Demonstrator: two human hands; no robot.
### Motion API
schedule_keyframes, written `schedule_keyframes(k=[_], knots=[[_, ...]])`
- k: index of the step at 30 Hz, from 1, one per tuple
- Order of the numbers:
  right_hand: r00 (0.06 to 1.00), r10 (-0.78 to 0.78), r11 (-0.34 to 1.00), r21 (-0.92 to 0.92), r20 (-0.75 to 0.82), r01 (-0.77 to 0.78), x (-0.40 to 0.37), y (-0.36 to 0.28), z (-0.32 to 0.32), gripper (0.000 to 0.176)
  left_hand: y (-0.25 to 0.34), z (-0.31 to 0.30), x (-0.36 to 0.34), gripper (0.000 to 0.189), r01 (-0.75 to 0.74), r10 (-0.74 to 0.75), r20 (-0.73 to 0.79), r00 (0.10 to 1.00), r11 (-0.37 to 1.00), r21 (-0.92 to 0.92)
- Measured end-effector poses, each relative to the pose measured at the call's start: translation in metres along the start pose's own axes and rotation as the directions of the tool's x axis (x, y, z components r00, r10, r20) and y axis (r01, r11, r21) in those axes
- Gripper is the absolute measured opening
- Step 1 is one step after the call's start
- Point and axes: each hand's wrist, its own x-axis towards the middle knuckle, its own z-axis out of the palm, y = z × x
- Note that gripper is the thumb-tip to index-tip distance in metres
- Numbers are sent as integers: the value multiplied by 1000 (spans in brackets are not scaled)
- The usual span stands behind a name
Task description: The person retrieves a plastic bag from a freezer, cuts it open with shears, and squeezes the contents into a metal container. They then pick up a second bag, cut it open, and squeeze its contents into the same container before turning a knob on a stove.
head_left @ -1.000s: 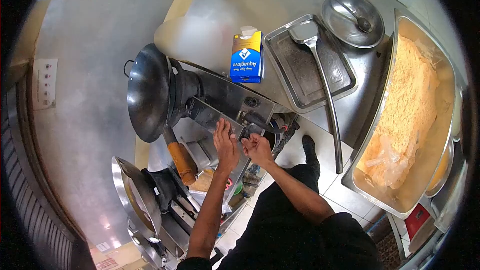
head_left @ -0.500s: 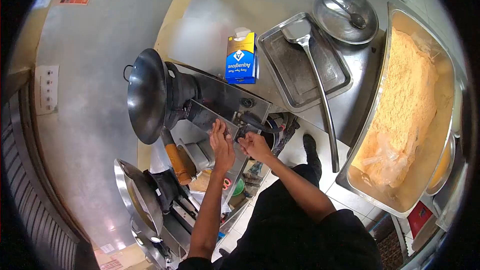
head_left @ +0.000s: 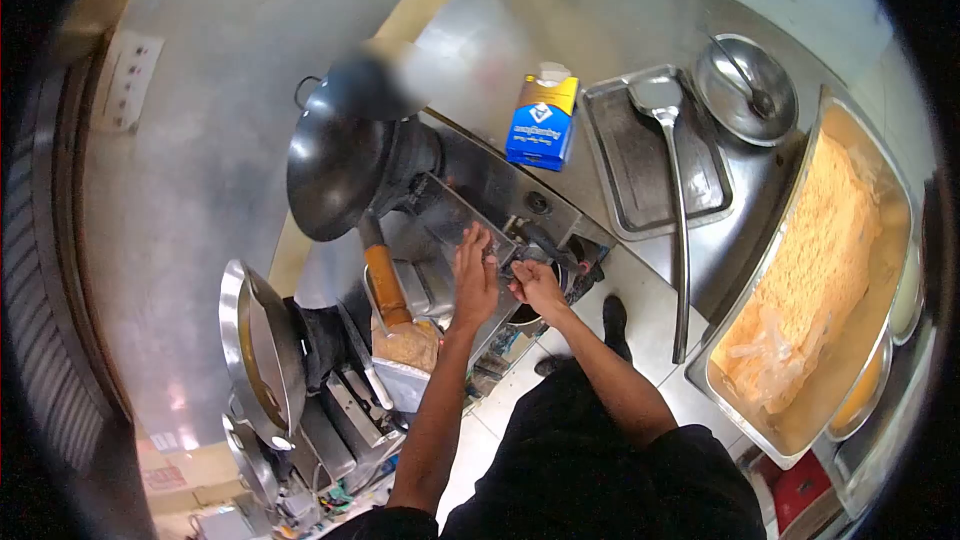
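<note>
My left hand point(head_left: 475, 278) lies flat against the front of the metal stove point(head_left: 480, 160), fingers stretched out and holding nothing. Just right of it, my right hand point(head_left: 538, 288) has its fingers pinched at the stove's front, below a dark hose point(head_left: 540, 236). What those fingers hold, perhaps a small control, is hidden. A black wok point(head_left: 335, 170) with a wooden handle point(head_left: 386, 282) rests tilted on the burner, to the left of both hands.
A blue and yellow glove box point(head_left: 541, 125) stands on the steel counter. Right of it, a long-handled spatula point(head_left: 679, 230) lies across a metal tray point(head_left: 632, 225), near a bowl point(head_left: 735, 65) with a ladle. A deep pan of orange-yellow crumbs point(head_left: 815, 260) stands at right; more pans point(head_left: 262, 360) lie lower left.
The view has shifted, so the stove, counter and hands sit further right in it. Both hands keep nearly the same places at the stove's front.
</note>
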Motion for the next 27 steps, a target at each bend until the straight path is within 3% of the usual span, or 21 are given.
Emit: schedule_keyframes(k=[2, 6, 7, 8, 10, 12, 14, 15, 16, 17, 19, 20, 21, 22, 23, 25, 27], knots=[[996, 66, 989, 129, 56, -73, -4, -7, 0, 27, 0, -3, -8, 41, 54, -52, 16, 998, 994, -95], [994, 88, 983, 155, 58, -96, -9, -16, 1, 23, 17, -18, -51, 35, 161, -170, 11, 985, 907, -389], [994, 98, 981, 162, 56, -106, -10, -18, 2, 23, 24, -24, -69, 33, 127, -145, -14, 989, 907, -400], [992, 112, 980, 160, 58, -120, -11, -20, 3, 23, 28, -27, -92, 30, 98, -128, -46, 991, 906, -411], [990, 123, 975, 176, 63, -132, -11, -21, 6, 23, 31, -18, -154, 27, 242, -268, 42, 962, 776, -583], [991, 121, 968, 214, 64, -132, -5, -14, 5, 23, 24, 7, -223, 25, 315, -342, 50, 939, 787, -530], [986, 141, 971, 183, 91, -156, -5, -15, 5, 24, 14, 41, -298, 23, 261, -364, -44, 930, 741, -619], [983, 156, 971, 168, 98, -171, -5, -15, 4, 25, 21, 47, -335, 24, 474, -552, 128, 824, 546, -691], [969, 169, 964, 175, 179, -201, -1, -14, -3, 25, -3, 111, -394, 24, 550, -652, 250, 716, 306, -777], [977, 177, 967, 163, 120, -195, -2, -15, 1, 25, -7, 131, -441, 23, 499, -626, 99, 774, 505, -704], [972, 172, 957, 209, 158, -203, 1, -15, 1, 28, -4, 208, -532, 27, 706, -930, 129, 344, 165, -688], [970, 183, 955, 207, 158, -214, 3, -14, 0, 29, -11, 284, -601, 28, 708, -966, -58, 253, 226, -669], [969, 190, 954, 206, 157, -220, 7, -14, -2, 30, 5, 303, -639, 24, 814, -989, -22, 145, 132, -565], [968, 194, 951, 211, 157, -225, 7, -14, -1, 30, 20, 319, -669, 28, 891, -1000, 14, -20, -24, -454], [975, 190, 956, 206, 116, -211, 5, -14, 3, 31, 40, 325, -680, 22, 492, -919, 95, -383, -290, -821], [983, 177, 961, 209, 48, -183, 4, -14, 15, 33, 65, 327, -706, 16, 13, -740, 461, -489, -535, -845], [982, 185, 957, 223, 38, -189, 10, -13, 14, 33, 89, 310, -715, 13, 481, -900, 283, -333, -420, -770]])
